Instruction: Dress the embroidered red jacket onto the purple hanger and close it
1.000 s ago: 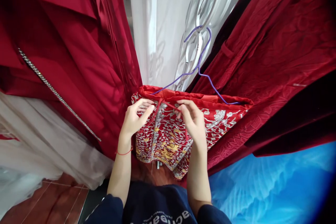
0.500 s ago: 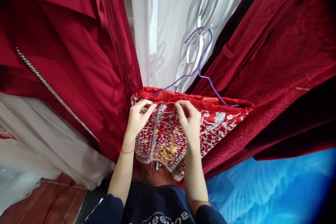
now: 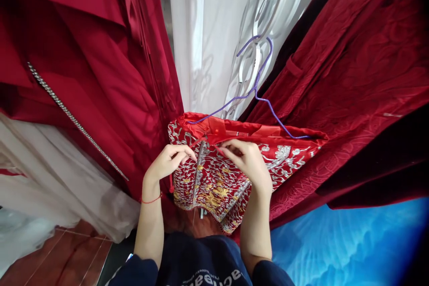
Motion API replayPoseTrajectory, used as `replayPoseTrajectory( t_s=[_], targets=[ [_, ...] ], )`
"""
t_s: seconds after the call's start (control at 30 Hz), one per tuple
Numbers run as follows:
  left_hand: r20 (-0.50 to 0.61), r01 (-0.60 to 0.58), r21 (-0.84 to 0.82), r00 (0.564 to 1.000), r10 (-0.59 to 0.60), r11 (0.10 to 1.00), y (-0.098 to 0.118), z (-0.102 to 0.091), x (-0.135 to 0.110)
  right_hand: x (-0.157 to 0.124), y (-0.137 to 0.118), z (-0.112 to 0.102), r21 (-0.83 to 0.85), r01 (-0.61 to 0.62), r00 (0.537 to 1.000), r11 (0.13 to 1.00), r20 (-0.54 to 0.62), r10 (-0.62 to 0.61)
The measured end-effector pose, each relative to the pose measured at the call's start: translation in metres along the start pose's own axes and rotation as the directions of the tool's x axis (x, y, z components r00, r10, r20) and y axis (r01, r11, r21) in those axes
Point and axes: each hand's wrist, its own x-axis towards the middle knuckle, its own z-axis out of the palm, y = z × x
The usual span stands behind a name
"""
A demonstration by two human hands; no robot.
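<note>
A red garment (image 3: 214, 178) embroidered in silver and gold hangs on a purple wire hanger (image 3: 258, 89) in front of me. A thin red cord (image 3: 208, 139) runs across its waistband. My left hand (image 3: 166, 163) pinches one end of the cord, fingers closed. My right hand (image 3: 246, 161) pinches the other end just below the waistband, fingers pressed together. Both hands lie against the embroidered front.
Dark red dresses (image 3: 100, 76) hang at the left, one with a rhinestone strap (image 3: 73, 120). A dark red patterned gown (image 3: 351, 76) hangs at the right. White fabric (image 3: 208, 31) hangs behind, white tulle (image 3: 50, 187) lower left, blue cloth (image 3: 351, 241) lower right.
Both hands have drawn down and slightly apart from the waistband, pulling the red cord taut. The left hand has moved left and lower.
</note>
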Motion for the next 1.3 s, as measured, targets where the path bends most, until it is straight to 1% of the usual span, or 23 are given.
replayPoseTrajectory(
  t_s=[0.03,0.07,0.1,0.13,0.17,0.2,0.23,0.27,0.3,0.33,0.4,0.43,0.47,0.5,0.57,0.67,0.77,0.83,0.93,1.03,1.2,1.27,1.3],
  targets=[
    [-0.034,0.009,0.138,0.999,-0.004,0.99,0.001,-0.001,-0.001,0.0,-0.002,-0.001,0.06,0.037,0.997,0.997,0.064,-0.041],
    [-0.129,0.022,0.262,0.992,0.013,0.965,0.004,0.001,0.0,0.001,-0.004,-0.001,0.133,0.068,0.991,0.989,0.106,-0.082],
    [-0.276,0.038,0.357,0.959,0.066,0.933,0.006,0.003,0.001,0.002,-0.006,0.001,0.211,0.09,0.985,0.973,0.128,-0.119],
    [-0.435,0.048,0.42,0.887,0.155,0.906,0.009,0.008,0.004,0.003,-0.007,0.004,0.285,0.099,0.982,0.953,0.125,-0.139],
    [-0.574,0.045,0.456,0.778,0.255,0.889,0.012,0.013,0.007,0.005,-0.009,0.008,0.349,0.096,0.986,0.932,0.097,-0.138],
    [-0.674,0.028,0.477,0.653,0.345,0.879,0.014,0.019,0.01,0.007,-0.009,0.012,0.4,0.084,0.993,0.913,0.047,-0.112],
    [-0.731,-0.008,0.491,0.54,0.417,0.871,0.016,0.025,0.013,0.01,-0.009,0.017,0.436,0.068,0.997,0.897,-0.013,-0.069],
    [-0.751,-0.062,0.499,0.466,0.467,0.864,0.017,0.031,0.016,0.013,-0.009,0.02,0.461,0.054,0.997,0.886,-0.075,-0.022],
    [-0.74,-0.129,0.495,0.455,0.495,0.859,0.017,0.035,0.019,0.016,-0.008,0.023,0.475,0.05,0.991,0.878,-0.135,0.017],
    [-0.696,-0.21,0.47,0.508,0.506,0.857,0.017,0.039,0.021,0.019,-0.007,0.025,0.478,0.059,0.983,0.876,-0.182,0.033],
    [-0.517,-0.34,0.352,0.706,0.484,0.872,0.016,0.042,0.025,0.025,-0.006,0.025,0.458,0.121,0.975,0.881,-0.221,-0.019],
    [-0.411,-0.358,0.279,0.794,0.448,0.891,0.015,0.042,0.026,0.027,-0.005,0.023,0.437,0.168,0.973,0.884,-0.216,-0.078],
    [-0.327,-0.344,0.219,0.856,0.4,0.913,0.014,0.041,0.027,0.03,-0.004,0.021,0.412,0.217,0.969,0.885,-0.197,-0.146],
    [-0.278,-0.31,0.181,0.894,0.35,0.934,0.013,0.04,0.028,0.032,-0.002,0.018,0.384,0.264,0.962,0.885,-0.164,-0.216],
    [-0.252,-0.225,0.158,0.932,0.259,0.962,0.011,0.036,0.029,0.035,0.001,0.011,0.328,0.347,0.936,0.878,-0.071,-0.344],
    [-0.211,-0.121,0.17,0.965,0.157,0.978,0.011,0.033,0.029,0.034,0.003,0.002,0.19,0.431,0.889,0.882,0.077,-0.451],
    [-0.168,-0.041,0.111,0.984,0.06,0.993,0.011,0.034,0.03,0.033,0.001,-0.003,-0.019,0.464,0.873,0.886,0.178,-0.453],
    [-0.175,-0.003,0.002,0.985,0.004,1.0,0.009,0.038,0.031,0.032,-0.003,-0.003,-0.146,0.484,0.871,0.863,0.174,-0.459],
    [-0.263,0.023,-0.19,0.962,-0.073,0.982,0.004,0.047,0.03,0.032,-0.005,0.004,-0.255,0.468,0.882,0.846,0.072,-0.466],
    [-0.358,0.002,-0.237,0.929,-0.089,0.972,0.004,0.054,0.027,0.031,-0.006,0.011,-0.222,0.421,0.902,0.88,0.003,-0.431],
    [-0.412,-0.048,-0.031,0.911,0.031,0.998,0.016,0.063,0.02,0.025,-0.007,0.02,-0.047,0.339,0.936,0.94,-0.084,-0.342],
    [-0.473,-0.031,0.054,0.879,0.053,0.998,0.019,0.064,0.02,0.024,-0.005,0.022,0.024,0.302,0.946,0.953,-0.134,-0.297],
    [-0.521,-0.017,0.092,0.851,0.062,0.996,0.02,0.064,0.021,0.024,-0.003,0.023,0.051,0.282,0.949,0.958,-0.161,-0.271]
  ],
)
